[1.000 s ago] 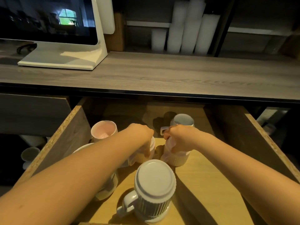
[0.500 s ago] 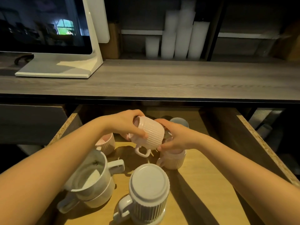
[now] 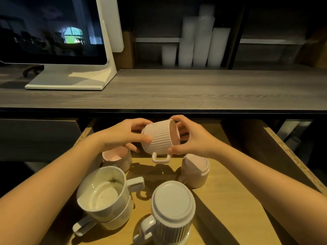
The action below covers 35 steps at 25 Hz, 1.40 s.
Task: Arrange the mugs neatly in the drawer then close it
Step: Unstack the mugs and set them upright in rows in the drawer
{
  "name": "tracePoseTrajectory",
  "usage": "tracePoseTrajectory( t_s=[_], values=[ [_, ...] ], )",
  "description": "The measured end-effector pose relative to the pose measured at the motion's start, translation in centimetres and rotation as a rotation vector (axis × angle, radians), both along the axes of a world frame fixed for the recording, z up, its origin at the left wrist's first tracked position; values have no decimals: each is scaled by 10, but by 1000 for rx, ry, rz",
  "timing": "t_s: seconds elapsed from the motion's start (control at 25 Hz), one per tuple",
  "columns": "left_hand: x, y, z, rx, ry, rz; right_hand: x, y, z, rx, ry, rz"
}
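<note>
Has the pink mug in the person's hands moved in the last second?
Yes. The pink mug was down on the drawer floor; now both hands hold it lifted, tipped sideways, handle down, near the countertop edge.

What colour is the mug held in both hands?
Pale pink, ribbed mug; head view.

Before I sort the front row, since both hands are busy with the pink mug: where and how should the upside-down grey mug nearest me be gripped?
Take the grey mug by its handle, coming from the left, where the handle sticks out. It stands base up, so there is no open rim to hook. The stacked white mugs sit close on that side, so gripping the ribbed body from above may be easier.
</note>
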<state>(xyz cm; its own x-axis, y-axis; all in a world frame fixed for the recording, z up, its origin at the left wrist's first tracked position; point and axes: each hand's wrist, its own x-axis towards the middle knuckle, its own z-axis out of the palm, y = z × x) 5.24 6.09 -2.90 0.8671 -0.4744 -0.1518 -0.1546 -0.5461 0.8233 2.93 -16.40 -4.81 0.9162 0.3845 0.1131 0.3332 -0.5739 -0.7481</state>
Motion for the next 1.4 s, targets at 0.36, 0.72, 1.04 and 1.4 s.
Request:
tracePoseTrajectory(
  t_s=[0.36, 0.72, 1.04, 1.4],
  values=[
    [11, 7, -26, 465, -216, -24, 30, 40, 3, -527, 7, 15],
    [17, 11, -51, 738, -394, -16, 55, 84, -27, -826, 57, 171],
    [21, 6, -60, 830, -342, 25, 58, 75, -40, -916, 81, 181],
    [27, 27, -76, 894, -160, 117, 48, 71, -38, -844, 80, 157]
  ],
)
